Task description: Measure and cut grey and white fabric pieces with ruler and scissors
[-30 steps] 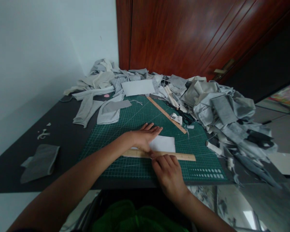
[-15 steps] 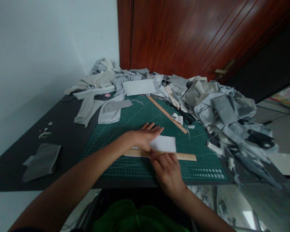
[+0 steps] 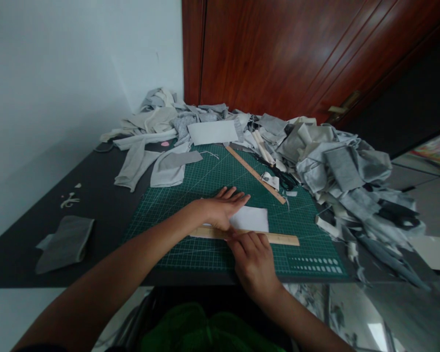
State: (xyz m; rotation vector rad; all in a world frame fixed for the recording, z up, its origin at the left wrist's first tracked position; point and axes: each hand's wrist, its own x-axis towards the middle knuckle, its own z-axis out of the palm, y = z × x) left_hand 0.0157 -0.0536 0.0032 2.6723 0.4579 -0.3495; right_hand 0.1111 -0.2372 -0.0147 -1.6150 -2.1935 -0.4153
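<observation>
My left hand (image 3: 223, 208) lies flat with its fingers spread over a white cloth piece (image 3: 250, 218). Its thumb points down across a wooden ruler (image 3: 284, 239) that lies along the cloth's near edge. Close against that thumb, my right hand (image 3: 252, 254) is closed, its fingers curled at the ruler's near side. Whatever its fingertips pinch is hidden from view. Cloth and ruler both rest on a green cutting mat (image 3: 212, 256) with a printed grid.
A second wooden ruler (image 3: 254, 173) lies slanted beside black scissors (image 3: 286, 180). Heaped grey and white fabric (image 3: 346, 164) lines the right and back of the table. At left are a folded grey cloth (image 3: 66, 243) and small scraps (image 3: 70, 200).
The view has shifted very slightly, moving the scene a little to the right. Both hands, the ruler and the cloth keep nearly the same arrangement.
</observation>
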